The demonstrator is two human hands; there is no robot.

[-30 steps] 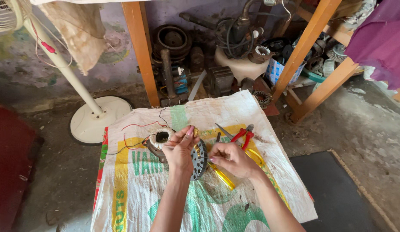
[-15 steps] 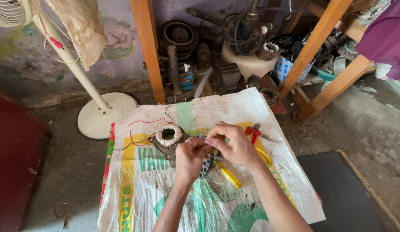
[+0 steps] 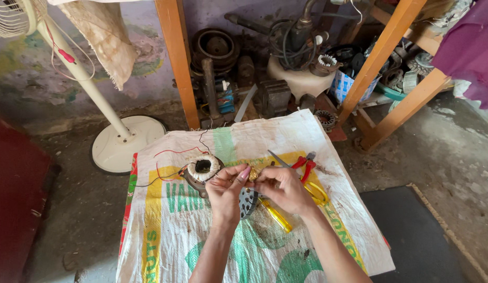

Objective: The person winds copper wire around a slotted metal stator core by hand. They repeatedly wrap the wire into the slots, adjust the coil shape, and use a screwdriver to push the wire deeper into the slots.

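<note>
Fingers [image 3: 243, 175] of the left hand [image 3: 225, 191] and the right hand [image 3: 283, 187] pinch together on a small brass-coloured part [image 3: 253, 173], held just above a woven plastic sack [image 3: 165, 230] spread on the floor. Beneath the hands lies a dark perforated metal disc [image 3: 247, 202]. A wound motor coil [image 3: 202, 169] with red and black wires sits just left of the hands; red-handled pliers [image 3: 305, 166] and a yellow screwdriver [image 3: 278, 217] lie to the right.

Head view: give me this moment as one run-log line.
left hand: pinching small brass-coloured part | right hand: pinching same part | beside: white-wound motor stator with red wires, red-handled pliers, yellow-handled screwdriver | surface: white woven sack
</note>
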